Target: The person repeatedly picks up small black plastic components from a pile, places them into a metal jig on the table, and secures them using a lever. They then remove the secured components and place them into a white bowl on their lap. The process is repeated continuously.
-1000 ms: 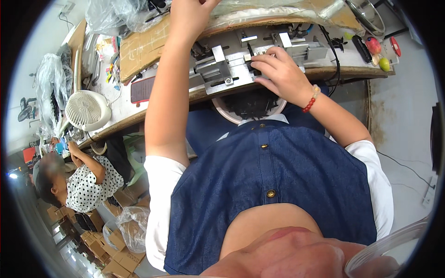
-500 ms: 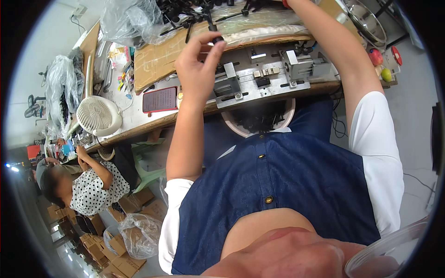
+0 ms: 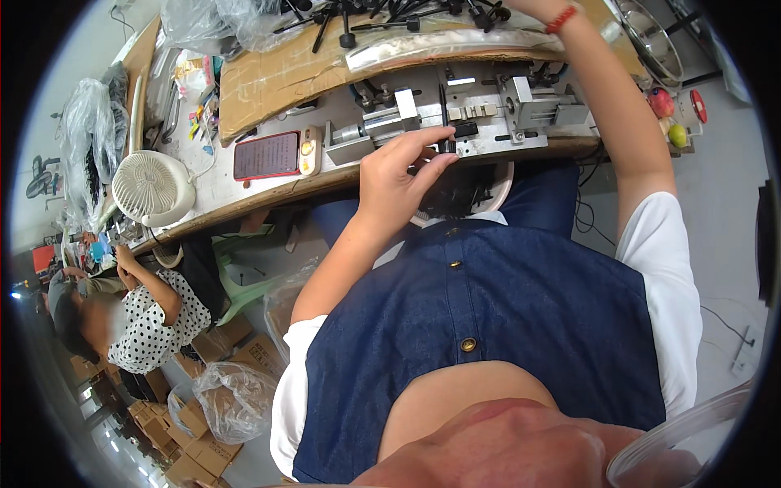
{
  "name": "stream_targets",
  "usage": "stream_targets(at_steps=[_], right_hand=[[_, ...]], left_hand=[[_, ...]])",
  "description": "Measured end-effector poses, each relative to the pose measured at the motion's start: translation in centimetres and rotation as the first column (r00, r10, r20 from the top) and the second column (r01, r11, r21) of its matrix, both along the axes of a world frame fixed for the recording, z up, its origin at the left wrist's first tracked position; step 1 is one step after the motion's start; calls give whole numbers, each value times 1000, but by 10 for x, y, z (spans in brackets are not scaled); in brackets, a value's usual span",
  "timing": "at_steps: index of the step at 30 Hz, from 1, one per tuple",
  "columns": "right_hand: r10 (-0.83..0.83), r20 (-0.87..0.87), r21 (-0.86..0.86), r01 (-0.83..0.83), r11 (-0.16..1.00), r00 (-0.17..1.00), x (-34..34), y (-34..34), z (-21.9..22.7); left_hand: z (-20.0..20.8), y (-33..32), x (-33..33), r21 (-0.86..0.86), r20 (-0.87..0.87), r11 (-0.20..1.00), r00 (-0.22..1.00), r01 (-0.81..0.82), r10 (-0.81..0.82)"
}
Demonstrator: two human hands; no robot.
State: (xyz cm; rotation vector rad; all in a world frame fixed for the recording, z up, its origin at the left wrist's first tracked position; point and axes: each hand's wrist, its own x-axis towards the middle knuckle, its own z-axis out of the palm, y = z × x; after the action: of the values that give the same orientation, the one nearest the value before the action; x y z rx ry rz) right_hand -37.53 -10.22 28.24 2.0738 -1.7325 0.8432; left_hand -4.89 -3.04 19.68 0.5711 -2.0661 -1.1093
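Note:
My left hand (image 3: 399, 172) is closed in a pinch on the thick end of a thin black rod part (image 3: 443, 102). The rod points away from me, over the near edge of a metal fixture (image 3: 498, 140) with blocks and a small row of metal pieces in its middle. At the top edge of the picture is my right hand (image 3: 533, 6), with a red beaded bracelet at the wrist. It is beside a pile of similar black rod parts (image 3: 407, 23), and its fingers are cut off by the frame.
Cardboard (image 3: 268, 93) and clear plastic lie under the pile. A phone (image 3: 267, 156) and a white fan (image 3: 153, 189) stand on the bench to the left. Below the bench edge is a tub (image 3: 506, 189) of black pieces. Another person (image 3: 154, 325) works at the far left.
My left hand has moved right and nearer to me with the black rod part, from the pile to the fixture. My right hand has stayed near the pile. The view has shifted slightly.

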Motion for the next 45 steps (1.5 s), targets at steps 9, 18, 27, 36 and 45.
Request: stream_targets(at_steps=[9,18,27,36,45], right_hand=[[108,181,419,-176,891,978,-21,71,-3],[208,655,-94,-194,976,727,-48,80,-33],[240,876,-207,-123,971,418,34,138,-49],[194,725,-31,-251,968,660,78,174,-69],[65,204,176,-102,979,977,113,187,-94]], left_hand=[[-13,7,-13,-109,61,993,997,47,-40],[-36,8,-38,-302,111,952,990,-44,81],[-54,9,-48,-389,84,919,992,-58,98],[-40,11,-43,-363,175,932,981,-18,87],[38,-130,-12,-880,-21,406,875,-246,484]])
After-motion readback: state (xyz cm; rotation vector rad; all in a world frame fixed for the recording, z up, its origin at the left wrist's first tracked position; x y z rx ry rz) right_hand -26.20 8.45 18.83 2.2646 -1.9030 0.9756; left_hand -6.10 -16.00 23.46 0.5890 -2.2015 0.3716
